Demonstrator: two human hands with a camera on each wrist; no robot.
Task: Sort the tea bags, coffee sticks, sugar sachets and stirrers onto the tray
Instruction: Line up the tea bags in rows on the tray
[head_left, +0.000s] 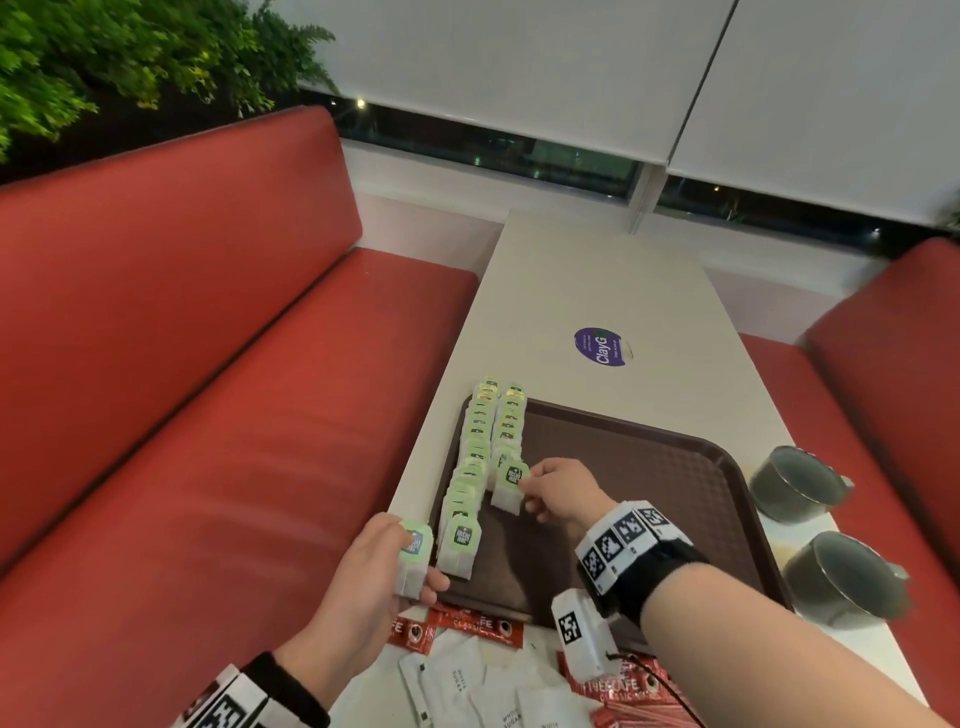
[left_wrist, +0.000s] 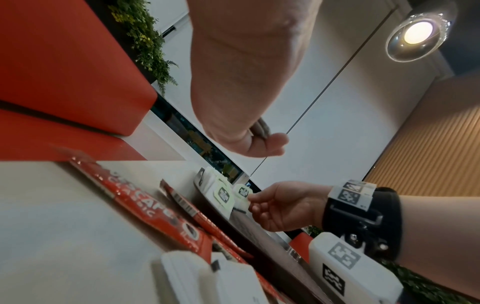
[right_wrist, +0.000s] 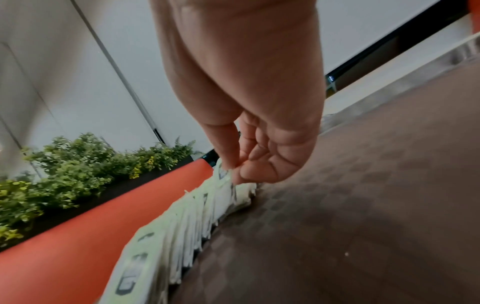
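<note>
Head view: my right hand (head_left: 558, 493) pinches a tea bag (head_left: 510, 489) at the near end of the second row on the tray (head_left: 639, 467); my left hand (head_left: 379, 561) grasps another bag (head_left: 414, 558) at the tray's left edge. Coffee sticks (head_left: 467, 623) and sugar sachets (head_left: 457, 675) lie on the table (head_left: 597, 280).

Left wrist view: sticks (left_wrist: 145, 207) lie beside the tray.

Right wrist view: my fingers (right_wrist: 226, 144) pinch the bag's top (right_wrist: 224, 173).

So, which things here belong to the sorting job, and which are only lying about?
Job:
- tea bags in two rows on the tray
- coffee sticks
- sugar sachets
- left hand and right hand, each holding a tea bag

Lying about:
- two grey cups
- purple sticker
</note>
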